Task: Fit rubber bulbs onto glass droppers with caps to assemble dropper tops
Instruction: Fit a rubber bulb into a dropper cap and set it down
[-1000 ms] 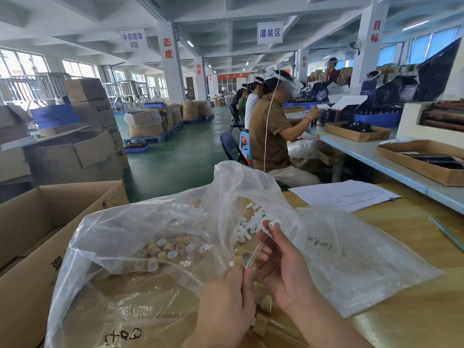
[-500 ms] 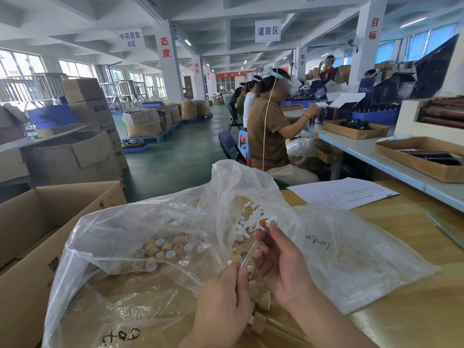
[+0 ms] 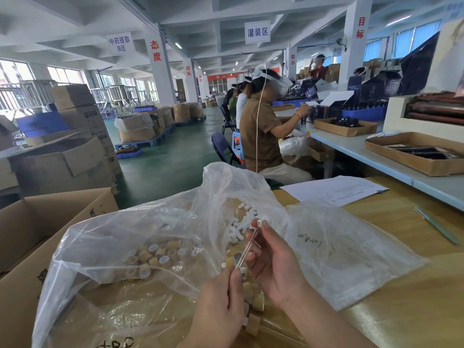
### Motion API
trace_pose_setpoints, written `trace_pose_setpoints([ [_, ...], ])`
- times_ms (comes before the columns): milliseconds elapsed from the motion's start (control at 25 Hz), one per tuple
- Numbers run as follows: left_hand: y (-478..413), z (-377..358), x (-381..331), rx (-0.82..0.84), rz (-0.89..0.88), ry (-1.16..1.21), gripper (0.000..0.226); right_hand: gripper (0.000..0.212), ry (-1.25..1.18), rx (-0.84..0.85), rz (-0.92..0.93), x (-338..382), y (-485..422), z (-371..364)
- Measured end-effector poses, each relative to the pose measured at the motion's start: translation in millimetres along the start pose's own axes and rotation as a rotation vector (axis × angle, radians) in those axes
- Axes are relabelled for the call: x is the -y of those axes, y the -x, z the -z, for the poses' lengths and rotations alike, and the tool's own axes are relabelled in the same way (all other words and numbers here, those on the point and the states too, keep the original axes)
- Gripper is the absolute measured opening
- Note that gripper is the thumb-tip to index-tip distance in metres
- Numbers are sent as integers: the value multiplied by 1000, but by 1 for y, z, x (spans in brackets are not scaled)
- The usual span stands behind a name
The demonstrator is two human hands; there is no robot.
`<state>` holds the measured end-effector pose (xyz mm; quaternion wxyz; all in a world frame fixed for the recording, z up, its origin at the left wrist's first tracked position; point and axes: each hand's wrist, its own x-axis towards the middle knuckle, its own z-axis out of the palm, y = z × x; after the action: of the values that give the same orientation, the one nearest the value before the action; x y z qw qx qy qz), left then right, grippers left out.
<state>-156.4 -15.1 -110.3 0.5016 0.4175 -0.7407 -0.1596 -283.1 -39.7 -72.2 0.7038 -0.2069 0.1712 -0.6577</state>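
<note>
As if to seat a bulb, the left grip pinched the tube at its lower end and the right grip its top, over the bag.

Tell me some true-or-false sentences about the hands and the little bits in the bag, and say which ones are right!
1. The left hand and the right hand both hold the thin clear glass dropper tube. True.
2. The small tan caps lie inside a clear plastic bag. True.
3. The small white rubber bulbs are piled on the white paper sheet. False: they lie inside clear plastic.
4. The open brown cardboard box stands on the person's right. False: it is on the left.
</note>
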Motion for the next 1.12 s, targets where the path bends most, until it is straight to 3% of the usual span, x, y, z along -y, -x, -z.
trace_pose_setpoints([
  [520, -10, 1, -2, -55, 64, 181, 41, 23, 149, 81, 83, 0, 4, -7],
  [720, -6, 6, 5, -54, 105, 213, 36, 26, 441, 126, 160, -14, 7, -7],
  [840, -10, 9, 10, -161, 240, 456, 27, 29, 550, 49, 254, -9, 6, -5],
  [920, -19, 12, 13, -260, 345, 648, 34, 31, 725, 47, 271, -1, 6, 0],
  [1120, -34, 29, 16, -439, 709, 1025, 31, 30, 1648, 181, 336, -4, 8, 12],
])
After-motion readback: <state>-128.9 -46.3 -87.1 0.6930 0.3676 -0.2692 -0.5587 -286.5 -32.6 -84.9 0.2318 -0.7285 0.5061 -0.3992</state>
